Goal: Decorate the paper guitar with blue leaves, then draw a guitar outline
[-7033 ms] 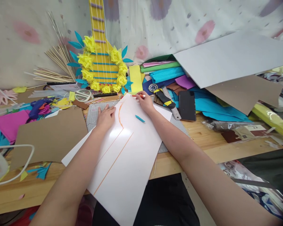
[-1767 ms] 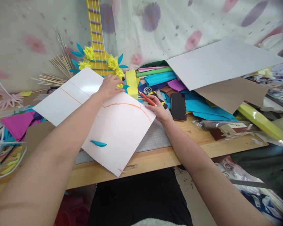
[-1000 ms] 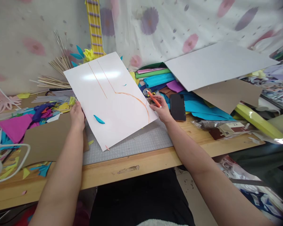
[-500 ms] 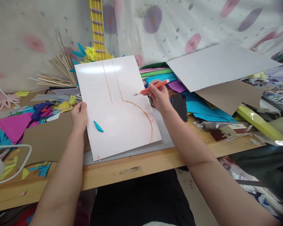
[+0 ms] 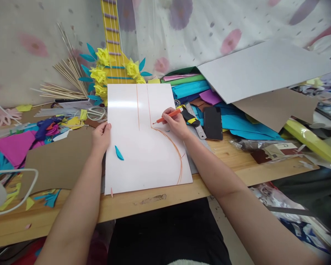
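My right hand (image 5: 175,122) is closed round an orange pen (image 5: 169,115), its tip at or just above a white board (image 5: 143,162), close to where a straight orange line meets a curved one. Two near-parallel orange lines run down from the board's top edge, and the curve sweeps down its right side. With fingers closed, my left hand (image 5: 101,137) grips the board's left edge; the thumb lies near its face. A small blue paper leaf (image 5: 119,153) rests on the board. Whether the pen touches the surface I cannot tell.
Behind the board stands a yellow guitar-like craft (image 5: 113,48) with yellow paper flowers. A square ruler (image 5: 196,121) and a phone (image 5: 213,123) lie to the right, beside blue paper. Scissors (image 5: 96,113), wooden sticks (image 5: 63,92) and brown cardboard (image 5: 57,158) are at the left.
The board has come down flatter and turned straighter, uncovering the yellow flowers behind it. My right hand has moved left and down with the pen, whose tip is now near the corner of the lines.
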Available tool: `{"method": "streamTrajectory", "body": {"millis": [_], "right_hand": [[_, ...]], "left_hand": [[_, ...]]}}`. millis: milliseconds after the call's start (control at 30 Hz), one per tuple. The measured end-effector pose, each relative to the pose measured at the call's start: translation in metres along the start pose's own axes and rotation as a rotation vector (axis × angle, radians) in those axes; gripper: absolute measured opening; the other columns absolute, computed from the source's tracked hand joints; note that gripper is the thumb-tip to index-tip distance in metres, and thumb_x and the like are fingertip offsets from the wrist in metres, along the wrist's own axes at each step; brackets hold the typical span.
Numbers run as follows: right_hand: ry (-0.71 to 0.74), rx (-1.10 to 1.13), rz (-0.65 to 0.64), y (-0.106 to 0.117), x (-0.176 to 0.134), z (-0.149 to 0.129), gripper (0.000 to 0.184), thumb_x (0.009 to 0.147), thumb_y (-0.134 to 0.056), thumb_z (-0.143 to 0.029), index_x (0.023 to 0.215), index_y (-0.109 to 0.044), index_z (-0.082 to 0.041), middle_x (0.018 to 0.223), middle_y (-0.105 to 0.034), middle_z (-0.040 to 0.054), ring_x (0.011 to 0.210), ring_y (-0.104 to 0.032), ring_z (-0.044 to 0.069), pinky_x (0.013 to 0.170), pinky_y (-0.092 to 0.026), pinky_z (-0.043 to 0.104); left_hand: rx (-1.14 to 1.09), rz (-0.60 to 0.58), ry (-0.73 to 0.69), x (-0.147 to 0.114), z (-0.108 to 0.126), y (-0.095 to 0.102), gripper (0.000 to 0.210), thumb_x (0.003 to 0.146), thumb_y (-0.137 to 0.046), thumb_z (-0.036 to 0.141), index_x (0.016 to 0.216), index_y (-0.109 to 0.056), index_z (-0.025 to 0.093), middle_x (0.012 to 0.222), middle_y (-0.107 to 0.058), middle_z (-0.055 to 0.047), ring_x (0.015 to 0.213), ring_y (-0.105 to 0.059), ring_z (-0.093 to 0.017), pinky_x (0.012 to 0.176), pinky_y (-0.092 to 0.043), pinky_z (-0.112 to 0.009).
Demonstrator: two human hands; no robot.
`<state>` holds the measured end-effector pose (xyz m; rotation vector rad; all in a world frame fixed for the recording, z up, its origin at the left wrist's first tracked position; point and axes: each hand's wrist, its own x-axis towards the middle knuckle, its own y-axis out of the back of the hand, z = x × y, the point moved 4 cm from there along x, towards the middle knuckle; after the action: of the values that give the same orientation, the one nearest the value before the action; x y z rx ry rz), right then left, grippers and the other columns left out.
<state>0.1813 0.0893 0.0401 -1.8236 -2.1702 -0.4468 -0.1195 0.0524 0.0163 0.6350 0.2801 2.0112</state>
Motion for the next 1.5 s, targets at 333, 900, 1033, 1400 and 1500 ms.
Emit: {"method": "streamTrajectory", "body": {"millis": [333,900,1033,1400,1500], "right_hand": [[-0.043,-0.045,-0.038,-0.006,-0.003,0.01,0.03,0.077,-0.06,-0.048,0.074,-0.053,-0.019,0.07,-0.055,-0.001,0.064,-0.054,0.009,0.059,-0.044,0.024],[-0.066,-0.09,-0.053,-0.004,-0.001,0.013,0.024,0.08,-0.056,-0.041,0.075,-0.05,-0.018,0.067,-0.055,-0.0015,0.061,-0.053,0.009,0.057,-0.04,0.023],[-0.079,-0.117,-0.05,-0.007,-0.003,0.012,0.027,0.08,-0.057,-0.044,0.076,-0.051,-0.019,0.067,-0.056,-0.0008,0.062,-0.051,0.009,0.056,-0.039,0.023],[-0.075,-0.125,-0.042,-0.004,-0.002,0.015,0.025,0.081,-0.056,-0.041,0.073,-0.048,-0.019,0.062,-0.052,-0.0028,0.056,-0.048,0.008,0.055,-0.037,0.023],[-0.073,-0.113,-0.031,-0.003,-0.001,0.016,0.025,0.081,-0.055,-0.042,0.073,-0.048,-0.019,0.062,-0.053,-0.0029,0.056,-0.048,0.008,0.055,-0.037,0.023]], "left_hand": [[0.023,0.029,0.053,-0.005,0.002,-0.002,0.029,0.078,-0.051,0.033,0.093,-0.067,0.014,0.087,-0.069,-0.004,0.081,-0.061,-0.017,0.074,-0.048,-0.025],[-0.004,0.062,0.032,-0.003,-0.007,-0.003,0.026,0.077,-0.054,0.034,0.09,-0.068,0.015,0.081,-0.068,-0.003,0.077,-0.061,-0.016,0.072,-0.049,-0.026],[0.008,0.071,0.048,-0.004,-0.002,-0.002,0.024,0.077,-0.055,0.032,0.088,-0.068,0.015,0.082,-0.069,-0.003,0.078,-0.062,-0.016,0.073,-0.049,-0.025],[0.029,0.068,0.002,-0.003,-0.008,-0.002,0.027,0.078,-0.055,0.036,0.09,-0.069,0.016,0.083,-0.069,-0.003,0.078,-0.062,-0.016,0.074,-0.049,-0.026],[0.017,0.068,0.003,-0.002,-0.01,-0.002,0.028,0.077,-0.054,0.036,0.09,-0.068,0.016,0.083,-0.069,-0.003,0.077,-0.062,-0.016,0.073,-0.049,-0.025]]}}
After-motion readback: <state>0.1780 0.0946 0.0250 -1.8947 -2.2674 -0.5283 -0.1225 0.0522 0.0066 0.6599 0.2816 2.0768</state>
